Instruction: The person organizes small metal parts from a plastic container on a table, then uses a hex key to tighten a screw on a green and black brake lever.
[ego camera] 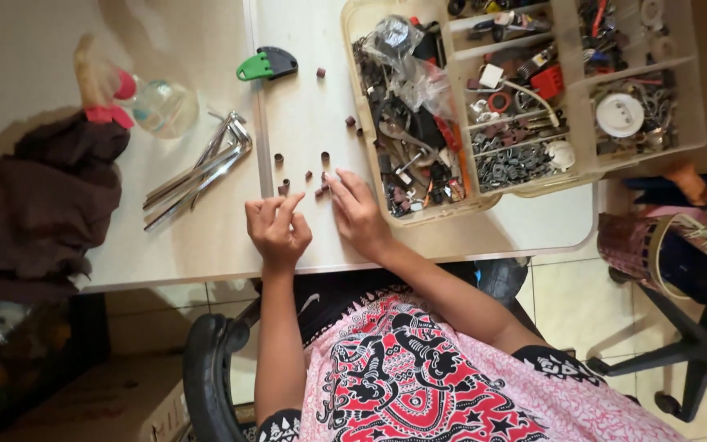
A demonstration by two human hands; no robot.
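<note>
Overhead, a white bench [206, 245] runs above a tiled floor [566, 303], a dark chair arm [206, 368] below its edge. Clear organizer [525, 184] at upper right, compartments full of mixed hardware. Hex keys [198, 172] lie left of centre; a green-black tool [266, 63] sits above them. Brown cloth [42, 196] heaped at far left. Small brown sleeves [304, 176] scattered on the bench between hands and organizer.

Left hand [276, 229]: palm down, fingers curled, tips beside the nearest sleeves; grip half closed, nothing visibly held. Right hand [358, 209]: flat, fingers extended, grip open, tips touching sleeves just beside the organizer.

Organizer's top edge cut off. Fingertip contact on the left too small to confirm. Object under the bench, lower left, too dark to identify.
</note>
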